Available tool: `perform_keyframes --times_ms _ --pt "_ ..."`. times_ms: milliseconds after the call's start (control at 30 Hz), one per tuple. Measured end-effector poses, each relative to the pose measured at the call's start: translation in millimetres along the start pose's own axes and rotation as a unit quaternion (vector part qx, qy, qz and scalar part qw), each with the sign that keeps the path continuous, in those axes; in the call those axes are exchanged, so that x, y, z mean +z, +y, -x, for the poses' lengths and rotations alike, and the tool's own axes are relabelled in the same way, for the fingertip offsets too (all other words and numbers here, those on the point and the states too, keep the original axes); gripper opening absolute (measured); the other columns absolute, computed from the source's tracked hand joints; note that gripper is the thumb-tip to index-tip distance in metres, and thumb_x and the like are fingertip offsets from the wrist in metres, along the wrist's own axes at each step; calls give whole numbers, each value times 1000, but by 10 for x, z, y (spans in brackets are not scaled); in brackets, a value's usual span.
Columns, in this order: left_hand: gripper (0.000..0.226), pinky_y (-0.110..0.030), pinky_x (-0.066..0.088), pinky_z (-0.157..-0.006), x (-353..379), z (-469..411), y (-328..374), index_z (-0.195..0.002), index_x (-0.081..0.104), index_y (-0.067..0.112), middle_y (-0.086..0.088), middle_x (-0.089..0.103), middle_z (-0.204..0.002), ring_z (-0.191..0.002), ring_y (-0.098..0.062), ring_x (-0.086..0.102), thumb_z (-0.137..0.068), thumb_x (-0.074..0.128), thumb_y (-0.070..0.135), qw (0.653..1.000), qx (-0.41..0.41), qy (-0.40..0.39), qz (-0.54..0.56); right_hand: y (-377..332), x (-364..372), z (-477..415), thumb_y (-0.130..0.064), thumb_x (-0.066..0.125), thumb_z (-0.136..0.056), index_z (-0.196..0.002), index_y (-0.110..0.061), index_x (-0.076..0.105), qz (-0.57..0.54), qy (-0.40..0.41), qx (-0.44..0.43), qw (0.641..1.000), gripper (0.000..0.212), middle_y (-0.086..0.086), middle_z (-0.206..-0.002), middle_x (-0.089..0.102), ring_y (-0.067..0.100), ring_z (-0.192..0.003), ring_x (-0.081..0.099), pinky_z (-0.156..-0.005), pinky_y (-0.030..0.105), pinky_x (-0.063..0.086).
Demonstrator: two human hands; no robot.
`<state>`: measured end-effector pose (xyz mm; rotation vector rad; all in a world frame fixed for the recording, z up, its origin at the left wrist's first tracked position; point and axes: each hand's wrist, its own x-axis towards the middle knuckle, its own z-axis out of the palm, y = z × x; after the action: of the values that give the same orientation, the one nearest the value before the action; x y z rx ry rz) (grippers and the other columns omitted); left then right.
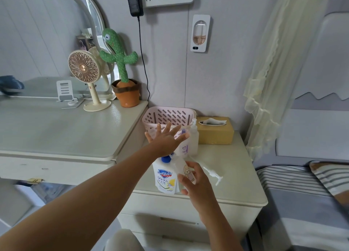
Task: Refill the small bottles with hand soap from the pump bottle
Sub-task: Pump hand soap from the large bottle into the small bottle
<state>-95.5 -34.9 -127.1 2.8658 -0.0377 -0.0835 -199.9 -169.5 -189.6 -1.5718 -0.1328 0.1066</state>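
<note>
Head view: left hand spread wide, holding nothing, just before pink basket. Right hand grips 1 small bottle, nearer than basket. Pump bottle stands beside basket. Refilling judged barely begun; fill levels unreadable.

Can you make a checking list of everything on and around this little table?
Surface: pale nightstand top, glossy.
Job's things: Safeguard pouch upright; cartoon bottle in hand; purple-print bottle and pump bottle behind; loose pump head lying flat.
Clutter: pink basket and tissue box at the back.
Hands: left hand open, fingers spread; right hand grips the cartoon bottle.
Cables: black cable hangs down the wall.
Surroundings: cactus toy and fan on the desk; bed at right.
</note>
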Motion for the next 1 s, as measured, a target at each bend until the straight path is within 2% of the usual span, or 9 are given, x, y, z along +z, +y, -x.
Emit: perform_keyframes --times_ms 200,467,700,1000 --pt "67 -65 -16 -104 4 -1 -7 -147 8 44 6 -9 -158 -143 -26 -18 -86 13 72 1000 4 3 8 -13 -20 -2 -16 61 -90 -120 -24 48 8 1 -3 1000 34 -9 -111 59 10 -96 60 -58 15 49" --pt "66 -66 -16 -103 40 -26 -29 -147 11 44 6 -6 -158 -144 -27 -16 -87 14 72 1000 -9 -6 17 12 36 -19 -14 61 -90 -121 -20 49 0 0 10 1000 34 2 -113 61 11 -91 59 -54 13 47" --pt "68 -64 -18 -103 -36 5 1 -147 8 43 6 -10 -158 -143 -25 -18 -86 12 72 1000 1 -4 6 -2 -2 13 -13 62 -89 -119 -24 49 -12 3 -5 1000 34 -7 -110 62 8 -93 62 -59 16 50" --pt "65 -65 -16 -103 55 -19 -30 -147 11 44 7 -6 -158 -144 -27 -16 -88 15 72 1000 -4 1 16 57 37 -34 -13 62 -89 -121 -21 49 -15 5 9 1000 35 3 -114 61 13 -93 60 -58 16 49"
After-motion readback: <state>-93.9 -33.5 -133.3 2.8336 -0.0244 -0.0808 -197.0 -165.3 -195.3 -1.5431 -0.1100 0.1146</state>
